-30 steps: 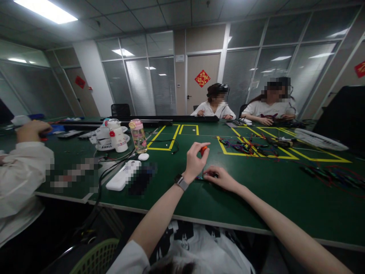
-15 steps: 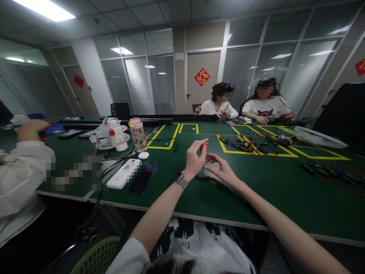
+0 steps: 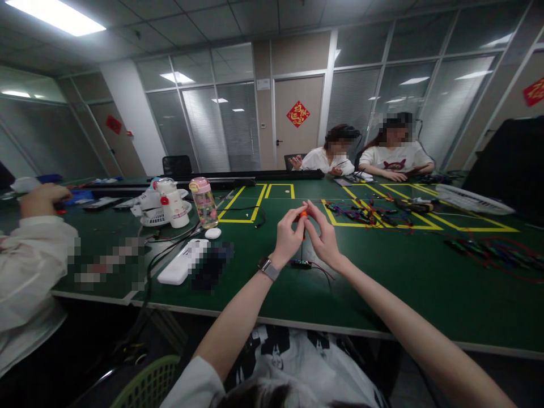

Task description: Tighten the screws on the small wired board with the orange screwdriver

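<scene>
A screwdriver (image 3: 303,215) with an orange handle stands upright between my hands. My left hand (image 3: 289,235), with a watch on its wrist, has its fingers closed round the handle from the left. From the right, my right hand (image 3: 323,235) closes its fingertips on the same handle, so the two hands nearly meet at its top. The thin dark shaft runs down to a small dark circuit board (image 3: 300,264) on the green table. Red and dark wires (image 3: 325,272) trail from the board to the right. Where the screwdriver's tip meets the board is too small to make out.
To the left on the table (image 3: 263,289) lie a white power bank (image 3: 181,263), a white earbud case (image 3: 213,233), a pink-lidded bottle (image 3: 204,201) and black cables. Wired boards (image 3: 365,212) lie within yellow tape at right. A person's arm (image 3: 42,238) is at far left; two people sit opposite.
My right hand has come in from the right and closed its fingers on the screwdriver's handle. The small board and its wires now show more clearly. The view has shifted slightly.
</scene>
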A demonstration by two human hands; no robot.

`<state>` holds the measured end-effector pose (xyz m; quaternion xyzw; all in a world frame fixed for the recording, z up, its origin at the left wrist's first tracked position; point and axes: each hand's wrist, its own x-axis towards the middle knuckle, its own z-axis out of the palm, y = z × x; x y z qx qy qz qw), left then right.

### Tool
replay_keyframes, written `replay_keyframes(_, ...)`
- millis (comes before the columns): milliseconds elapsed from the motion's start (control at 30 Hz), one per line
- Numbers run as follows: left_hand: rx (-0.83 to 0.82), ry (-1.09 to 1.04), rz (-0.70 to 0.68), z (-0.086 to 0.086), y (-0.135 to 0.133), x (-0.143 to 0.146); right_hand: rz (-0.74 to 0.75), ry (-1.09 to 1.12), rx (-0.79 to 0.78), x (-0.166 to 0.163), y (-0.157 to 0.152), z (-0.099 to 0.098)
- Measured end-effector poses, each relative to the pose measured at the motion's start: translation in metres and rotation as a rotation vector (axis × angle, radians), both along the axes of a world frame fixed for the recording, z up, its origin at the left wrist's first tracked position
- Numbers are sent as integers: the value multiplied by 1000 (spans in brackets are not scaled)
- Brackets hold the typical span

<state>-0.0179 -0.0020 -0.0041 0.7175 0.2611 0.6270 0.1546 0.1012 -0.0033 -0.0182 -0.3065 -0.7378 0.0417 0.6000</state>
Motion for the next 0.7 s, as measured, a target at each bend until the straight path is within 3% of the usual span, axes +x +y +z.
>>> replay_keyframes(133, -67, -83, -29, -4, 6, 1, -5, 44, 7, -6, 0, 7)
replay_keyframes(400, -122, -98, -14, -4, 7, 2, 112, 257, -203, -9, -1, 8)
replay_keyframes(600, -90, 31, -12, -3, 3, 3, 130, 315, -222, -6, 3, 11)
replay_keyframes(700, -101, 80, -89, -2, 2, 2, 111, 297, -222, -3, 4, 12)
